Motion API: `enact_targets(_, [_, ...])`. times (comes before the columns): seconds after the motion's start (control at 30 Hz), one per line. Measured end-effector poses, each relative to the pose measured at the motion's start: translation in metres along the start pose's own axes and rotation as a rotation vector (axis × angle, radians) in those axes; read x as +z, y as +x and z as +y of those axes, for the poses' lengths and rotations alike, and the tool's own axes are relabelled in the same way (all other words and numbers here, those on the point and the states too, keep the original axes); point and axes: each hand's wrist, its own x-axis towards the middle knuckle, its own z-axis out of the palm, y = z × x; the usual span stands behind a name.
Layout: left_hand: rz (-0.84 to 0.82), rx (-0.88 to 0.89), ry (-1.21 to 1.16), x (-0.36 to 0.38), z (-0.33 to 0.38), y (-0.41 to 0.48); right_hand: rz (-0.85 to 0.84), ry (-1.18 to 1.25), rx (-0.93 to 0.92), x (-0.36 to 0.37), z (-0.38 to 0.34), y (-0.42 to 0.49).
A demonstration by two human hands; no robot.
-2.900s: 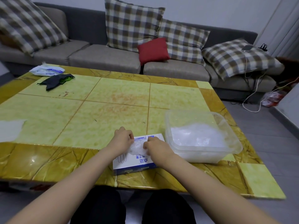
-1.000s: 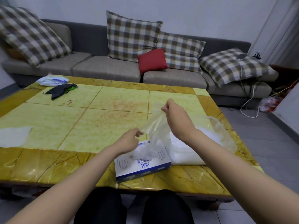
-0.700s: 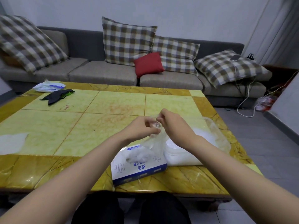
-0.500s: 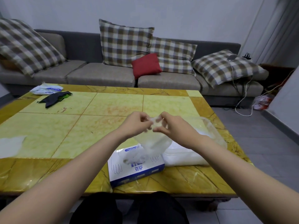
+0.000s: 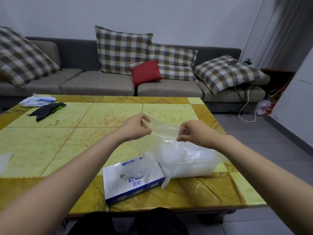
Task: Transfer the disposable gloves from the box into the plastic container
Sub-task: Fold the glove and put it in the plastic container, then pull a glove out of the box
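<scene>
As glove hangs, both grips pinch it.

Head view, forward-down over table

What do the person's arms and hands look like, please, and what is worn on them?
The left forearm and right forearm are bare, no sleeves in view. The left hand and right hand are ungloved, with no watch, ring or bracelet visible. Dark trousers show below.
</scene>
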Motion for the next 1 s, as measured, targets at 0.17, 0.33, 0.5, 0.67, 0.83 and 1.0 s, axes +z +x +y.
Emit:
enact_targets(0.17, [-0.035, 0.122, 0.122, 0.003, 0.016, 0.015, -0.043, -0.007, 0.044, -0.010, 0.013, 0.006])
enact_targets(0.33, [0.194, 0.187, 0.143, 0.009, 0.037, 0.041, 0.337, -0.122, 0.115, -0.034, 0.030, 0.020])
enact_targets(0.5, [0.426, 0.359, -0.190, 0.011, 0.066, 0.045, 0.846, -0.106, -0.058, -0.054, 0.035, 0.018])
enact_targets(0.67, [0.236, 0.401, -0.060, 0.051, 0.035, 0.031, 0.683, -0.170, -0.091, -0.023, 0.067, 0.010])
enact_targets(0.83, [-0.236, 0.257, 0.335, 0.092, 0.001, 0.028, 0.283, -0.194, 0.022, 0.022, 0.096, 0.005])
enact_targets(1.0, [-0.417, 0.197, 0.692, 0.099, -0.005, 0.038, -0.069, -0.129, 0.126, 0.046, 0.101, 0.015])
